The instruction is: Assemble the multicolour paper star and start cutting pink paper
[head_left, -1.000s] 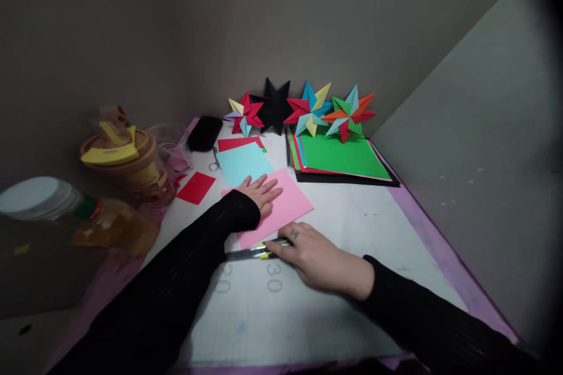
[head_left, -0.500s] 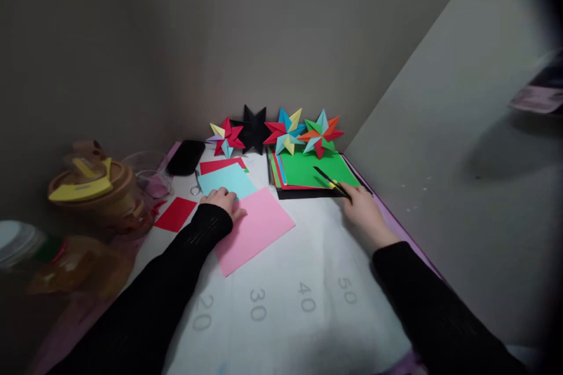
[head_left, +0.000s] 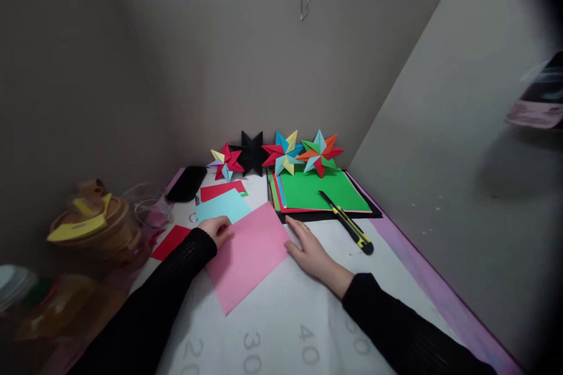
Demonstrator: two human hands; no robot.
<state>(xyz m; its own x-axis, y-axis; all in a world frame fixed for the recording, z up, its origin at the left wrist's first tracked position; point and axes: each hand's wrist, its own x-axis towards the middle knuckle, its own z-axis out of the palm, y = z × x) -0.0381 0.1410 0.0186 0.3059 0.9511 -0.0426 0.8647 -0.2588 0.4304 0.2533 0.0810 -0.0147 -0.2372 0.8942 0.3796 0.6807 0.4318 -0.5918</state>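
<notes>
A square of pink paper (head_left: 248, 263) lies on the white sheet between my hands. My left hand (head_left: 216, 229) is closed at its left edge, fingers curled and thumb against the paper. At the right corner of the square is my right hand (head_left: 308, 249), fingers apart, with the thumb near or touching the edge. To the right lies a yellow and black utility knife (head_left: 349, 225), its tip over a stack of coloured paper with green paper (head_left: 325, 190) on top. Light blue paper (head_left: 224, 205) sits just beyond my left hand.
Several folded paper stars, one of them black (head_left: 252, 153), stand along the back wall. On the left are red paper (head_left: 172, 241), a black phone-like object (head_left: 187, 183), a clear cup (head_left: 152, 208) and a brown lidded container (head_left: 94, 228). A grey wall bounds the right side.
My right hand has put the utility knife down beside the stack and moved left to the pink paper. My left hand has shifted slightly at the paper's edge. The camera view has tilted up.
</notes>
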